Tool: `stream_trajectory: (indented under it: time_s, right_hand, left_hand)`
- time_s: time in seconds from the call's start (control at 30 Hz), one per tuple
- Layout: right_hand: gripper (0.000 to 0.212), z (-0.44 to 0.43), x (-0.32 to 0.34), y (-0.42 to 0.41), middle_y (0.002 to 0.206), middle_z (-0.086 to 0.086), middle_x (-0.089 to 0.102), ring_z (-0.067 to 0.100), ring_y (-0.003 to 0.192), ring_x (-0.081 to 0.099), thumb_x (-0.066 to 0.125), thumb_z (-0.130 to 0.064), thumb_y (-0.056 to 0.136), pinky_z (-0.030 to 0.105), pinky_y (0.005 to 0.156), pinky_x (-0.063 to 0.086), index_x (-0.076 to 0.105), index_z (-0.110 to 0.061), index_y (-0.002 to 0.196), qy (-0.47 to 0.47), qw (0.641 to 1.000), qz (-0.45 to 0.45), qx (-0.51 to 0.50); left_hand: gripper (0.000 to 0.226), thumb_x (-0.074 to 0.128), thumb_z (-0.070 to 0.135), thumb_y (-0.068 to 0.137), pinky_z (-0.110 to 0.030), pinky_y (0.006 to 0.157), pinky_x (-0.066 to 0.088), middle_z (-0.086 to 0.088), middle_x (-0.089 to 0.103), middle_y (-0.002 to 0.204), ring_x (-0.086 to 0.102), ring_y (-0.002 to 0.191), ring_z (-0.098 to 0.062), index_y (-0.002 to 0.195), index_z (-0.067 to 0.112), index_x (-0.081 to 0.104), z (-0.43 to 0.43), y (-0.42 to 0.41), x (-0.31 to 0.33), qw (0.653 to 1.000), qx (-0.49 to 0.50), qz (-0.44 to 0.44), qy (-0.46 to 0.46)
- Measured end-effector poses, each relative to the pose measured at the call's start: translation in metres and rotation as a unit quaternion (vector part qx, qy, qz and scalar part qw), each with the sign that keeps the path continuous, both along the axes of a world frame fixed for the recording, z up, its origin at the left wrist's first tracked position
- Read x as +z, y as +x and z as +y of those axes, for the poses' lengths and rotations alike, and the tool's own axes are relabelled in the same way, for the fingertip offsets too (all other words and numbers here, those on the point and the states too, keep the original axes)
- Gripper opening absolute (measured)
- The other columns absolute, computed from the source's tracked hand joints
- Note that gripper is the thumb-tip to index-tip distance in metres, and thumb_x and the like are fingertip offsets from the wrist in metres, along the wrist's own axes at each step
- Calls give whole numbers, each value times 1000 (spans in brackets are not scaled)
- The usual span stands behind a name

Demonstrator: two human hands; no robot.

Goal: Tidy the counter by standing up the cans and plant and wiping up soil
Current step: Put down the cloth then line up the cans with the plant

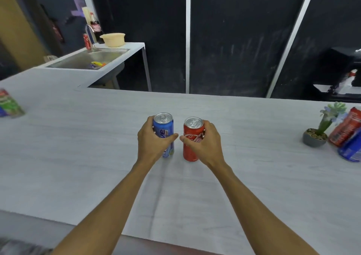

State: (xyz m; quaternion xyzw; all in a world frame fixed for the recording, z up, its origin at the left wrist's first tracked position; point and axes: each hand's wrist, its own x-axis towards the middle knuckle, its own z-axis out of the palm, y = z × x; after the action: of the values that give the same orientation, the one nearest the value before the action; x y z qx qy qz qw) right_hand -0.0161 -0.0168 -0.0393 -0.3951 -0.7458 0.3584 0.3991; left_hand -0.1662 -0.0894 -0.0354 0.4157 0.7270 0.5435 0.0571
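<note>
Two cans stand upright side by side in the middle of the pale grey counter (97,147). My left hand (151,141) is wrapped around the blue can (165,129). My right hand (204,141) grips the red cola can (192,135) just to its right. A small potted plant (320,129) in a grey pot stands upright at the far right. Beside it are a red can (345,129) and a blue can (351,147), both leaning at the frame edge. At the far left a green-labelled can (10,104) shows, blurred. I see no soil on the counter.
A steel sink (91,59) sits on a side counter at the back left, with a beige bowl (113,39), a red can (87,41) and a cola bottle (95,25) near it. Dark panels stand behind the counter's far edge.
</note>
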Motion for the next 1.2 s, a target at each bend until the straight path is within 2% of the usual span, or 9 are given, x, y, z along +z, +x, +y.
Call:
stream_trajectory:
  time_s: [0.07, 0.2, 0.3, 0.37, 0.43, 0.5, 0.67, 0.83, 1.2]
  right_hand:
    - [72, -3, -1, -12, 121, -2, 53, 9, 108, 51, 81, -45, 70, 20, 87, 43, 47, -20, 128, -1, 1000, -5, 8]
    - [76, -5, 0, -33, 123, 0, 53, 12, 110, 52, 80, -48, 69, 28, 93, 47, 46, -18, 130, 4, 1000, -17, 16]
    - [72, -5, -1, -44, 118, -4, 52, 6, 104, 50, 80, -49, 70, 17, 86, 44, 47, -20, 127, 9, 1000, -19, 22]
    - [71, -6, -2, -50, 117, -5, 51, 4, 103, 49, 79, -49, 71, 10, 81, 38, 47, -21, 127, 7, 999, -21, 23]
    - [71, -6, -4, -55, 118, -5, 51, 4, 104, 49, 79, -49, 71, 11, 81, 37, 46, -21, 128, 8, 999, -23, 22]
    - [72, -6, -5, -58, 120, -4, 51, 5, 105, 48, 78, -48, 72, 13, 83, 38, 45, -20, 129, 11, 999, -26, 19]
    - [73, -7, -7, -60, 124, -2, 51, 6, 109, 48, 76, -49, 74, 19, 88, 42, 43, -19, 132, 18, 999, -36, 9]
    - [74, -9, -7, -62, 124, -1, 50, 5, 108, 47, 76, -49, 74, 16, 86, 40, 43, -18, 131, 23, 999, -33, 2]
    - [81, -6, -5, -62, 132, 3, 47, 15, 119, 49, 76, -49, 74, 23, 93, 43, 38, -16, 137, -4, 999, -43, 24]
  left_hand:
    - [71, 88, 29, 61, -8, 73, 41, 9, 57, 109, 54, 98, -10, 121, 15, 52, -3, -10, -3, 1000, 4, -3, -1]
    - [71, 89, 26, 60, -10, 75, 42, 4, 60, 113, 55, 100, -11, 121, 15, 52, -5, -26, -9, 1000, 9, -14, 1]
    - [70, 89, 24, 60, -10, 75, 44, 5, 60, 110, 57, 98, -12, 119, 15, 53, -4, -34, -12, 1000, 13, -20, 5]
    - [70, 89, 23, 61, -19, 80, 51, 1, 62, 114, 59, 101, -15, 120, 14, 53, -3, -38, -13, 1000, 15, -26, 6]
    - [72, 88, 23, 63, -33, 88, 55, -4, 63, 119, 60, 106, -19, 124, 13, 52, -1, -42, -14, 999, 20, -33, 5]
    - [73, 88, 23, 64, -38, 90, 54, -5, 62, 122, 59, 109, -21, 126, 14, 51, 0, -45, -14, 999, 21, -37, 2]
    - [75, 87, 24, 66, -39, 92, 54, -6, 60, 126, 58, 113, -22, 130, 13, 48, -1, -49, -17, 999, 12, -32, -7]
    - [77, 86, 25, 66, -41, 91, 54, -5, 60, 127, 58, 113, -22, 132, 14, 48, -2, -50, -18, 999, 6, -33, -9]
    - [82, 85, 24, 68, -30, 92, 49, -5, 55, 134, 54, 118, -20, 137, 15, 41, -6, -49, -14, 999, -15, -46, -18]
